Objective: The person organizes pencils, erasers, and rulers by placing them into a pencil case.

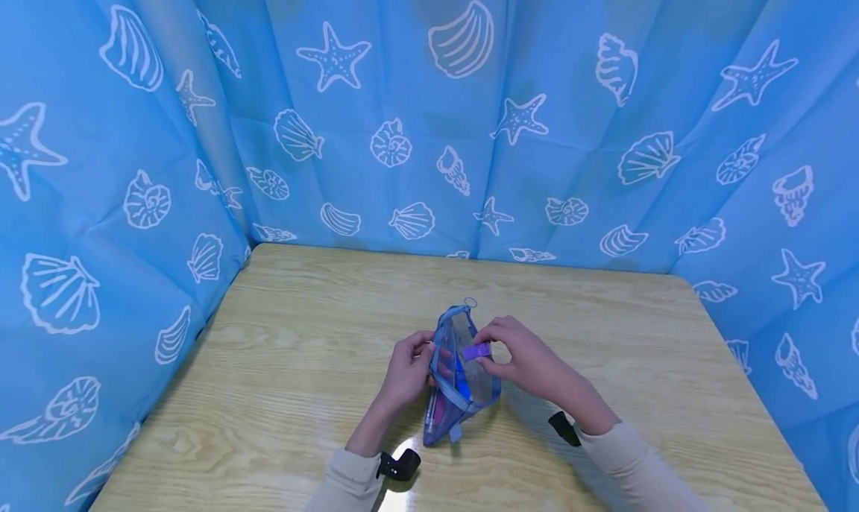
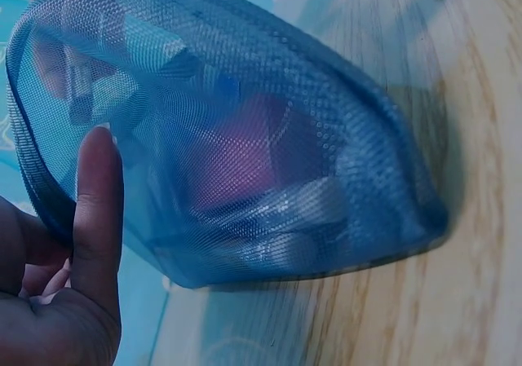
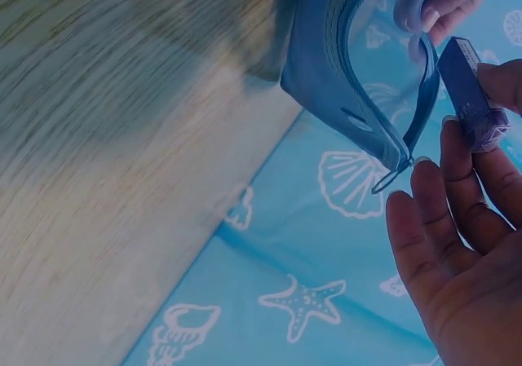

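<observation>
A blue see-through mesh zip pouch (image 1: 488,387) stands on the table with its zipped mouth spread wide. My left hand (image 1: 406,364) grips the pouch's left rim, thumb and fingers on either side of the mesh. Between thumb and fingers of my right hand (image 1: 530,359) is a small purple box (image 1: 477,350), held over the open mouth. Pale print shows on the box's (image 3: 466,93) side in the right wrist view. Through the mesh, a pink item (image 2: 245,150) and a bright blue item (image 1: 461,380) are visible inside the pouch, blurred by the weave.
The light wood table (image 1: 302,333) reaches out on all sides of the pouch. Blue curtains (image 1: 403,87) printed with white shells and starfish hang along its back and sides. A ring-shaped zip pull (image 1: 470,302) sticks out at the pouch's far end.
</observation>
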{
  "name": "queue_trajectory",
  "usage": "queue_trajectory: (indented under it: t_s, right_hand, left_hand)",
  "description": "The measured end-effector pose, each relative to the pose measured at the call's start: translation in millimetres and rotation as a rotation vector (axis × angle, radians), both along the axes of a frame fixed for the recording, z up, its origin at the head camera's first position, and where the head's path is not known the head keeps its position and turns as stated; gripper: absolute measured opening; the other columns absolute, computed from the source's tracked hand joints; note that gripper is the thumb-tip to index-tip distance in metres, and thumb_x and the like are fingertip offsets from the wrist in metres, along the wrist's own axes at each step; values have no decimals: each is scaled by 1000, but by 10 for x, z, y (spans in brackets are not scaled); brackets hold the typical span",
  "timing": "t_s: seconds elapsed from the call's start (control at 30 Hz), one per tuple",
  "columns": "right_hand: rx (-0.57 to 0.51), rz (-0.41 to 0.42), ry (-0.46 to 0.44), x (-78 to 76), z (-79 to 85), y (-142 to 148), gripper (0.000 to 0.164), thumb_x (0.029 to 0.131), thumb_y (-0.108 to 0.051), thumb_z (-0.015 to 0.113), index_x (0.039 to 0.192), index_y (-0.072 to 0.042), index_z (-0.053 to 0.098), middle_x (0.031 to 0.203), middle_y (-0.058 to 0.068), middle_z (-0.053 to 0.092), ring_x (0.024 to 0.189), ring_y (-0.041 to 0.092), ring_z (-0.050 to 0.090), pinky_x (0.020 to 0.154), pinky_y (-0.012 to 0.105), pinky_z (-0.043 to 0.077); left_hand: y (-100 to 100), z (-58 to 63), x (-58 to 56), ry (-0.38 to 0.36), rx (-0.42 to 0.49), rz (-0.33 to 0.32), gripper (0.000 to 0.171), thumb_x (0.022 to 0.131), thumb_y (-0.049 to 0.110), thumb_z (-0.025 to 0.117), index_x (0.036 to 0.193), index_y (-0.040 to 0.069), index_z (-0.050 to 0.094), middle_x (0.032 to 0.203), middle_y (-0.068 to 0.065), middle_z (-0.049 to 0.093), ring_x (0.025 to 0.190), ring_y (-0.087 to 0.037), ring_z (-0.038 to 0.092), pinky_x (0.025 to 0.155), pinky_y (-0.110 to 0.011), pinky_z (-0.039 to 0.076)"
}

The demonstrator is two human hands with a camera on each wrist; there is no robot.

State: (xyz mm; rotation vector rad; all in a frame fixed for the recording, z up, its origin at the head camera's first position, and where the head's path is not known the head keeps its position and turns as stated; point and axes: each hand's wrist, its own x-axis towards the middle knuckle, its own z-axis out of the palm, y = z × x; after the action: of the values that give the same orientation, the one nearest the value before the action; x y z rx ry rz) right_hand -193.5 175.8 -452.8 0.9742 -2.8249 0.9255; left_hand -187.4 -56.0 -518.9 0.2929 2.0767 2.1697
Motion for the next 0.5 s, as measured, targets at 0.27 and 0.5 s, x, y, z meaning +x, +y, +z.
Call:
queue_trajectory:
  t_s: [0.27, 0.5]
  right_hand:
    - [55, 6, 57, 2, -2, -59, 19, 91, -15, 77, 108, -17, 70, 102, -8, 62, 101, 22, 58, 86, 38, 59]
    - [111, -5, 72, 0, 21, -119, 19, 91, -17, 78, 108, -16, 70, 104, -6, 63, 101, 22, 59, 85, 34, 59]
  left_hand:
    - [-12, 16, 12, 5, 8, 4, 27, 109, 6, 42, 127, -7, 58, 105, -26, 70, 74, -18, 72, 54, -19, 56]
    - [-32, 30, 9, 9, 10, 11, 27, 109, 5, 42, 127, -7, 58, 105, -26, 70, 73, -17, 71, 53, -19, 55]
